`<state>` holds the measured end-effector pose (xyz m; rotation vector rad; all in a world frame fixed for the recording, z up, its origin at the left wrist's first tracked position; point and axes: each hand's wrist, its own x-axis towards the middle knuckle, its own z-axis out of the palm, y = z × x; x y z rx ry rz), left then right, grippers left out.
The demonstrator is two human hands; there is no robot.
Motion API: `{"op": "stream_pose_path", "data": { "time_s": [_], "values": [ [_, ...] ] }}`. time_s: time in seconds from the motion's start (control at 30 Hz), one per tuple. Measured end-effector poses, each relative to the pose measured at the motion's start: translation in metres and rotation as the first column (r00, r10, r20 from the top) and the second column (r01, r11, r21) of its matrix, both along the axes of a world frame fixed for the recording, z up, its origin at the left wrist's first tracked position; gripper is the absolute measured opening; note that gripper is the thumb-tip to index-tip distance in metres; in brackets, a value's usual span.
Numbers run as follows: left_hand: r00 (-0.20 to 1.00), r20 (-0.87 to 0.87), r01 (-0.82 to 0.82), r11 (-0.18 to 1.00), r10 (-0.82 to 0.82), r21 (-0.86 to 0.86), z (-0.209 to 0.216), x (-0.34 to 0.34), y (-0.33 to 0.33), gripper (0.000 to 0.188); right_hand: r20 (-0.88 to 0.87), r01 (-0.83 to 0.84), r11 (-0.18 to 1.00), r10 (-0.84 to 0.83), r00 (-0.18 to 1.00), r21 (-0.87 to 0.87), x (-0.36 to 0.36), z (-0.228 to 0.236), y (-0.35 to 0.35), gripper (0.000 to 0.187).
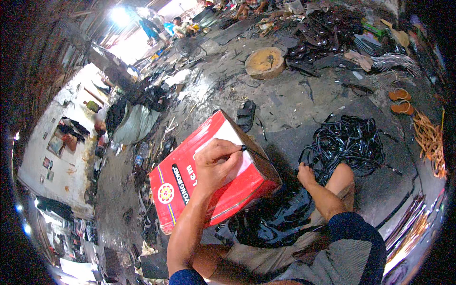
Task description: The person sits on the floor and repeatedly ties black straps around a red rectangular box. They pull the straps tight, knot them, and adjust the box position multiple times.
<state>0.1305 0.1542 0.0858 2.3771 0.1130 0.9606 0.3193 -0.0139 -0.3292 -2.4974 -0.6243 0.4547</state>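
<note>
My left hand (216, 161) is above a red tin (190, 190) with a white patch on its side. Its thumb and fingers pinch the end of a thin black strip (256, 153), which runs right across the tin's edge. The tin lies tilted in front of my left leg. My right hand (306, 175) is lower right, its fingers closed at the near-left edge of a tangled heap of glossy black strips (349, 145). What those fingers hold is too small to make out. Black sheet-like pieces (270, 223) lie between the tin and my lap.
A round wooden block (266, 63) stands farther off, near a pile of dark sandal parts (323, 38). One black sandal (245, 116) lies beyond the tin. Brown sandals (402, 101) and a tan strip bundle (429, 142) are at right. People (185, 28) sit in the background.
</note>
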Motion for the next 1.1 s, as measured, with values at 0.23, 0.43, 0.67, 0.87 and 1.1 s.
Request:
{"op": "stream_pose_path", "data": {
  "time_s": [0.23,0.43,0.67,0.87,1.1],
  "values": [
    [0.992,0.003,0.114,0.914,-0.125,0.389,0.005,-0.009,0.005,0.024,0.116,-0.115,0.988,0.127,0.985,-0.098,0.015,0.003,-0.013,0.031],
    [0.986,-0.1,0.16,0.917,-0.132,0.366,0.014,-0.02,-0.009,0.035,0.517,0.419,0.905,-0.324,0.793,-0.075,0.163,0.081,-0.126,0.032],
    [0.992,-0.107,0.102,0.932,-0.069,0.348,0.013,-0.033,-0.007,0.033,0.672,0.053,0.961,0.15,0.725,-0.272,0.09,0.208,-0.097,0.027],
    [0.99,-0.109,0.135,0.843,-0.091,0.521,0.008,-0.033,-0.062,0.042,-0.363,-0.748,0.586,0.654,0.663,-0.31,-0.144,0.056,-0.077,0.061],
    [0.897,-0.421,0.093,0.989,-0.134,-0.117,-0.054,-0.151,-0.142,0.056,-0.074,-0.917,0.243,0.97,0.231,0.316,-0.172,0.153,-0.089,0.041]
  ]
}}
